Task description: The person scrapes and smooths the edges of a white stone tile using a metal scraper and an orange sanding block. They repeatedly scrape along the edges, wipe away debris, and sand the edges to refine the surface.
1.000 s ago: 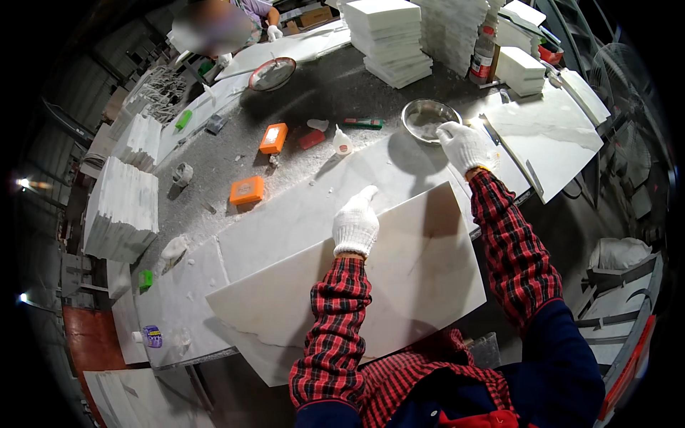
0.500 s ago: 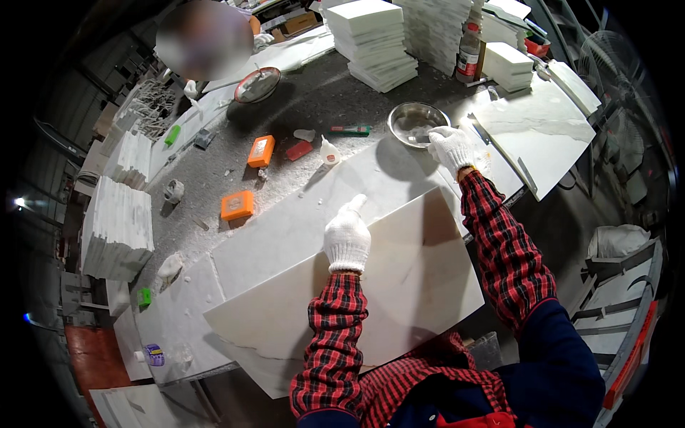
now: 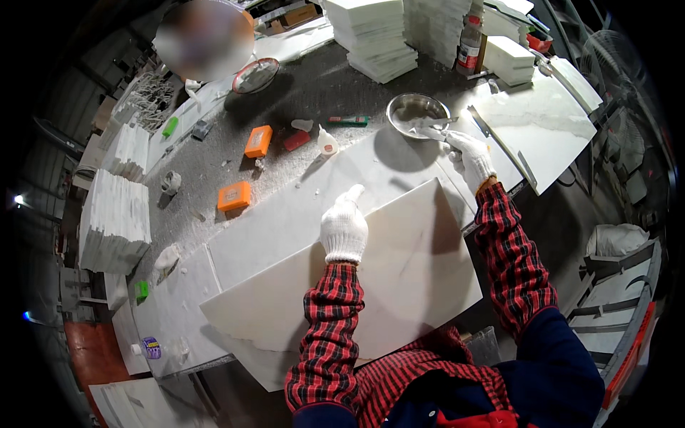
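A white marble-look slab [image 3: 407,285] with faint veins stands in front of me, leaning over the table's near edge. My left hand [image 3: 344,227], in a white knitted glove, is closed over its far edge. To the right, my gloved right hand [image 3: 471,155] is beside a round metal bowl [image 3: 392,118]. Its fingers are closed on a thin flat spatula [image 3: 444,121], whose blade lies at the bowl's right rim; part of it is hidden by the glove. Pale paste shows inside the bowl.
Orange boxes [image 3: 234,196], a white squeeze bottle [image 3: 327,143] and a red block [image 3: 296,140] lie on the dusty table. Stacks of white tiles [image 3: 114,225] stand at left and back. A drink bottle [image 3: 468,50] stands behind the bowl. Another person is at the far left.
My right hand has moved slightly right and nearer, away from the bowl, and the spatula now shows at the rim. My left hand stays on the slab's edge.
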The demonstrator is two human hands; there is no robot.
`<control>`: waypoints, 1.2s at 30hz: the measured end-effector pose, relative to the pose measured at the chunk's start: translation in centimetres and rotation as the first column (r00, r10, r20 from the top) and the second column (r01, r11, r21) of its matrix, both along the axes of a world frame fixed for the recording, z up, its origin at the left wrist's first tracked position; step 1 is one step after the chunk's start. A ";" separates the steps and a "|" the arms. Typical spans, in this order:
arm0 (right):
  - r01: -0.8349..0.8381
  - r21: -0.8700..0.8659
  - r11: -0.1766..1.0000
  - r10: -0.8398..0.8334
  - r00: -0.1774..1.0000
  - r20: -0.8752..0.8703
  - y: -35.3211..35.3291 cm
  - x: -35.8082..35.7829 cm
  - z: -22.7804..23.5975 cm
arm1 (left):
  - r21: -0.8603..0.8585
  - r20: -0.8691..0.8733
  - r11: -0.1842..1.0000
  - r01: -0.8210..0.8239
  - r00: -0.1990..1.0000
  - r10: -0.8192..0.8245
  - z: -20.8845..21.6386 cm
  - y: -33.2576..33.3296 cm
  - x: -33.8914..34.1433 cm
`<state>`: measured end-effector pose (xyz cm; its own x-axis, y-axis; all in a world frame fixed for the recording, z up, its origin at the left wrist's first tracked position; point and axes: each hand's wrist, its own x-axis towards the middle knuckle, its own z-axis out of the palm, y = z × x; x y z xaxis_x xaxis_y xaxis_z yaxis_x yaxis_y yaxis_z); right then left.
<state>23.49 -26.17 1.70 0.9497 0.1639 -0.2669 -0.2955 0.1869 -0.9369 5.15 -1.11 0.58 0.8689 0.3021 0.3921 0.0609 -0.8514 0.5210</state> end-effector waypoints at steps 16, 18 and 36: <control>-0.155 0.014 0.988 0.156 0.982 -0.105 2.5 -14.3 1.5 | 0.057 0.008 0.998 -0.016 1.000 0.015 -0.8 0.3 0.3; -0.151 -0.002 0.989 0.149 0.983 -0.107 3.1 -14.8 1.7 | 0.034 -0.019 0.999 -0.017 1.000 0.017 -0.7 0.3 0.2; -0.129 0.014 0.992 0.130 0.990 -0.058 3.3 -14.9 1.8 | 0.062 0.042 0.998 -0.006 0.999 0.003 -0.5 0.1 0.1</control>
